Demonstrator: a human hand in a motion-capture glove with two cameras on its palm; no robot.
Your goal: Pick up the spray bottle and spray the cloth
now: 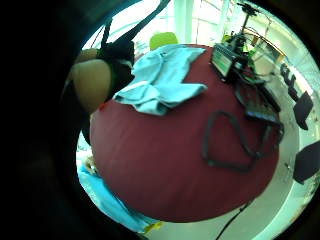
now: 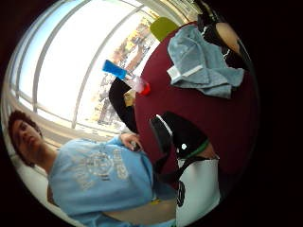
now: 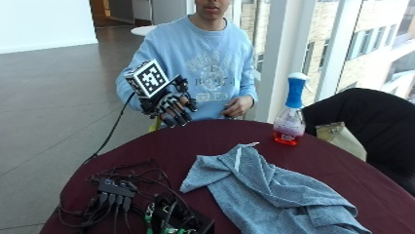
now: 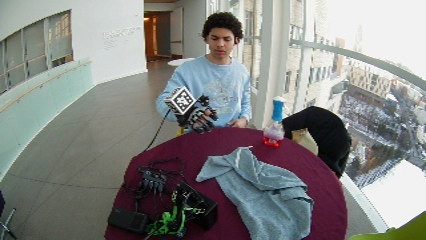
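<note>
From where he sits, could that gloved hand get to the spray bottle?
Probably yes. The gloved right hand is raised above the table edge, holding nothing, and the spray bottle stands upright near the edge on his other side. Only bare table lies between; the cloth lies further off.

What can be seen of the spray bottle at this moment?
The spray bottle stands upright on the dark red table, near its edge on the window side, beyond the grey cloth and apart from it. It has a tall blue neck with a white top, a clear rounded body and a red base. Nothing touches it; the gloved right hand is raised above the table's opposite side.
</note>
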